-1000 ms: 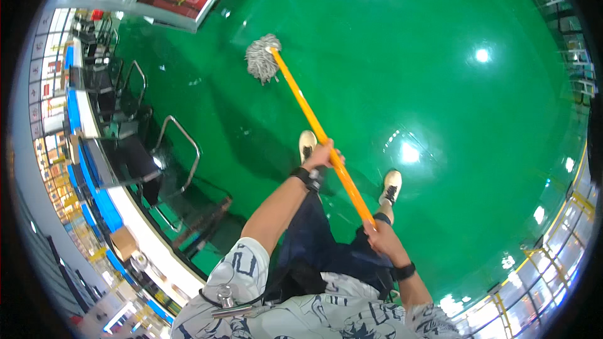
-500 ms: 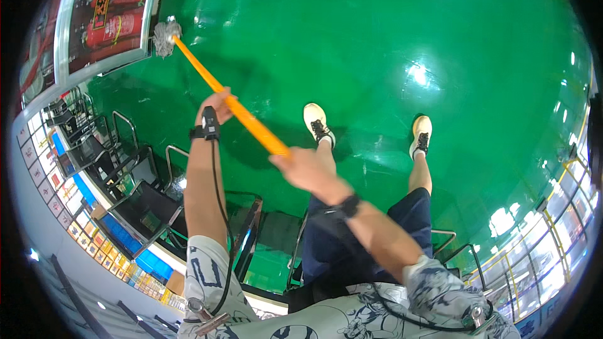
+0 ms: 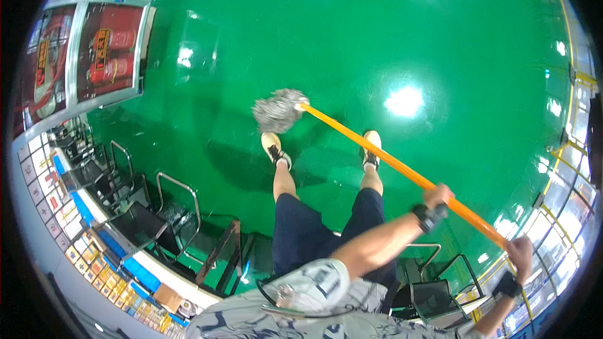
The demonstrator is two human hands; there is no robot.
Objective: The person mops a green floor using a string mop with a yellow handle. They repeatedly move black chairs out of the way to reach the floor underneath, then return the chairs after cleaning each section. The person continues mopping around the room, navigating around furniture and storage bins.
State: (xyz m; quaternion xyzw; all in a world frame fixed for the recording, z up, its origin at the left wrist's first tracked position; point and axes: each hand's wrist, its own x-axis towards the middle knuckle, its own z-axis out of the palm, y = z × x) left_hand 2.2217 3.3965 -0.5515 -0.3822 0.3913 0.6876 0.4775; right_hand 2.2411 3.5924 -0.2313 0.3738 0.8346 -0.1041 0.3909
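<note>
An orange mop handle (image 3: 377, 152) slants from the centre of the floor toward the lower right. My left hand (image 3: 438, 196) is wrapped round its upper part, with my left arm crossing in front of my body. Close to the handle's top end, my right hand (image 3: 520, 254) is closed on it, out to my right. At the far end the grey string mop head (image 3: 276, 113) lies on the green floor (image 3: 282, 37), just ahead of my left shoe (image 3: 274, 145). My right shoe (image 3: 372, 141) stands below the middle of the handle.
A glass-fronted cabinet (image 3: 81, 97) with red fire extinguishers (image 3: 113, 69) stands at the far left. Black chairs with metal frames (image 3: 147, 226) line a long table at the lower left. Another black chair (image 3: 433, 298) is behind me on the right, near yellow-framed panels (image 3: 559, 213).
The mop head has swept right and nearer, from beside the cabinet to before my feet. Both hands have swung right with the handle still in them. My feet appear further left in view.
</note>
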